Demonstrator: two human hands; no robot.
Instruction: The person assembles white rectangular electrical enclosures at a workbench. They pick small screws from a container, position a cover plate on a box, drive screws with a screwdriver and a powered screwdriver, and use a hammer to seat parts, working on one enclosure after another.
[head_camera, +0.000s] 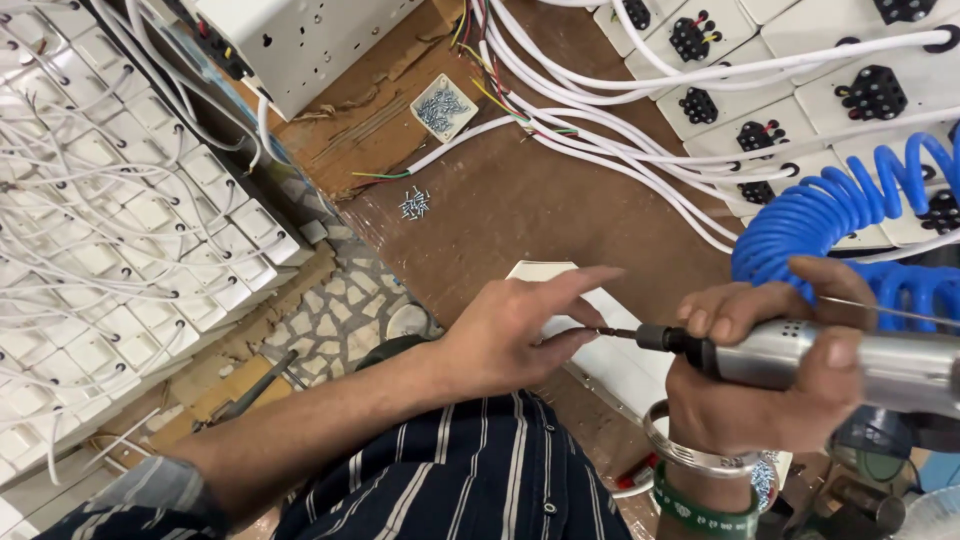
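Stacks of white plastic switch plates (130, 230), glossy and square-cornered and laced with thin white wires, are piled at the far left, with a small heap of bright metal screws (414, 203) scattered on the worn brown counter (520, 190) beside them. The left hand (510, 335) is held with the index finger stretched out and the thumb and middle finger pinched together at the driver's tip, seemingly seating a tiny screw, though the screw itself is too small to be made out. A flat white plate (600, 350) lies just beneath that hand. The right hand (770, 375) is clenched round the smooth, cylindrical metal body of a pneumatic screwdriver (800, 355), fed by a coiled blue air hose (850, 220). The step in hand is judged to be loading the bit; next, steady alignment over the plate's hole is called for
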